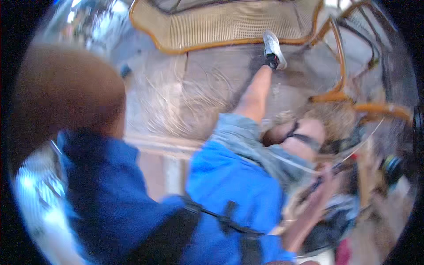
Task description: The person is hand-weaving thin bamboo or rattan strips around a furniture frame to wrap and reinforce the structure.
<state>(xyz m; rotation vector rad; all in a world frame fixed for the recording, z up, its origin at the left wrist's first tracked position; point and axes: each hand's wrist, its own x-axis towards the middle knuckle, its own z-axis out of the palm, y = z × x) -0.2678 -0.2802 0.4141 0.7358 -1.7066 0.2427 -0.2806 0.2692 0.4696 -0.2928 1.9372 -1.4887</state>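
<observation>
Pale strand (369, 138) runs diag. past R hand (326, 173), over the lap area, R side of frame; looks in contact, but motion blur, can't tell if R fingers pinch it or are spread. L arm in dk blue sleeve (106, 163) raised close to cam; L hand not visible, so can't tell L fingers. Loose strands (176, 117) scattered on floor (154, 73), approx. centre-L. Woven cane panel w/ orange-brown wood rim (221, 24) at top; curved wood frame (338, 57) upper R. One leg stretched fwd, shoe (273, 45) just beside panel rim.
</observation>
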